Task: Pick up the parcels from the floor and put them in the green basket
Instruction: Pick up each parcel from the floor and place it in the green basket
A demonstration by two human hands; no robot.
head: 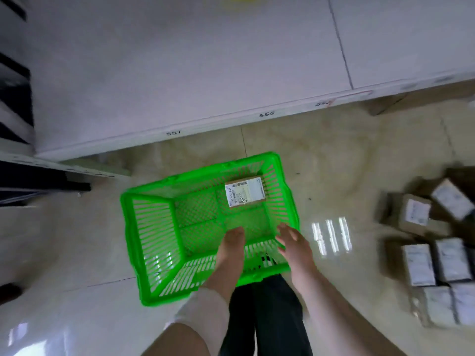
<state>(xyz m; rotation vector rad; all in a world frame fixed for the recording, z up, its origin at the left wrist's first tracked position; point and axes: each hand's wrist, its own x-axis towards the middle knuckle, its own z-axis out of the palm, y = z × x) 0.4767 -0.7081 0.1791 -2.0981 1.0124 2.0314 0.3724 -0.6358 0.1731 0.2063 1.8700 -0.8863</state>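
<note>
The green basket [151,227] stands on the floor in the middle of the view. One brown parcel with a white label [245,191] lies inside it, at the far right corner. My left hand [231,249] hangs over the basket's near side, fingers together and pointing down, holding nothing. My right hand [293,242] hovers above the basket's near right corner, fingers spread and empty. Several more labelled brown parcels [437,247] lie in a blurred heap on the floor at the right.
A white shelf [180,73] with number labels 557 and 555 on its front edge runs across the top, just beyond the basket. A dark rack [15,104] fills the left edge. My dark trousers [264,317] show below the basket. Glossy beige floor tiles surround it.
</note>
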